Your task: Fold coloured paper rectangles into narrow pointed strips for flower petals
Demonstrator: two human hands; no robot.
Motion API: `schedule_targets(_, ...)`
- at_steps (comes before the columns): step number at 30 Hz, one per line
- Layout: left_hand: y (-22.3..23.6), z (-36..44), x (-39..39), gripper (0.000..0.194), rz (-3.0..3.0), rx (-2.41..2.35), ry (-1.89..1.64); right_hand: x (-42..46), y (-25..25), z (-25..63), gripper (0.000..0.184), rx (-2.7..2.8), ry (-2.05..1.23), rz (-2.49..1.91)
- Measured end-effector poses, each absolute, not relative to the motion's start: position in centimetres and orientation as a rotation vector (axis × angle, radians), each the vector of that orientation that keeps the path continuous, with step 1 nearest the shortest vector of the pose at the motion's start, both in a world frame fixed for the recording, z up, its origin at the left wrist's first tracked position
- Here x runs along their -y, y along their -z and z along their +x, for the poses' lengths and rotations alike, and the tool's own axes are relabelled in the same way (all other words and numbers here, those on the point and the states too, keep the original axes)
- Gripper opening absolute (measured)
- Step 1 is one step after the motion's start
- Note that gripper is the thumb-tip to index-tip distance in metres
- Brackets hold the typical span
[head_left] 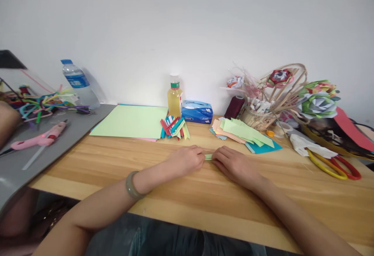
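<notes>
Between my two hands a narrow strip of light green paper [208, 157] lies low over the wooden table [175, 193]. My left hand [188, 160], with a bangle [133, 186] on its wrist, is closed on the strip's left end. At the right end the fingers of my right hand [232, 164] are curled and pressed on the same strip. Both ends of the paper are hidden under the fingers. Just beyond my left hand sits a pile of folded coloured paper strips [175, 127]. Cut paper pieces [245, 131], mostly green and peach, lie beyond my right hand.
Green paper sheets [131, 121], a yellow drink bottle [174, 98] and a blue tissue pack [197, 112] stand along the wall. Rightward are scissors [333, 166], thread [234, 106] and paper flowers [317, 104]. A pink glue gun [41, 139] and water bottle [78, 82] occupy the grey table.
</notes>
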State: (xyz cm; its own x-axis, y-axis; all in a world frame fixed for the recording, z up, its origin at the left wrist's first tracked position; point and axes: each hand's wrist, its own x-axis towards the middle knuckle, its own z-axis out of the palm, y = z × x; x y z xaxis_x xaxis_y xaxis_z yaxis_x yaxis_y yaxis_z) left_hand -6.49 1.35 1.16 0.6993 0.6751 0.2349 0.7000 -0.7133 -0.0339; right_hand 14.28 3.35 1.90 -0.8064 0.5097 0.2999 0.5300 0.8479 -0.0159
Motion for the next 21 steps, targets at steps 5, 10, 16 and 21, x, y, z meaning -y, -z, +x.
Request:
schedule_targets(5, -1.71, -6.58, -1.12, 0.020, -2.821, 1.287, 0.447, -3.19, -1.77, 14.25, 0.026, 2.688, -0.066, -0.866)
schedule_targets(10, -1.95, -6.60, -1.25, 0.016, -2.920, 1.452, 0.624, -3.30, -1.68, 14.16, 0.023, 2.636, -0.332, -1.051)
schedule_targets(16, -1.96, -6.32, -1.70, 0.011, -2.846, 1.936, 0.752, -3.64, -1.75, 13.79, 0.013, 2.561, -0.460, -1.211)
schedule_targets(21, -1.73, -6.31, -2.05, 0.009, -2.813, 1.969, 0.760, -3.50, -1.88, 13.73, 0.011, 2.555, -0.471, -1.248)
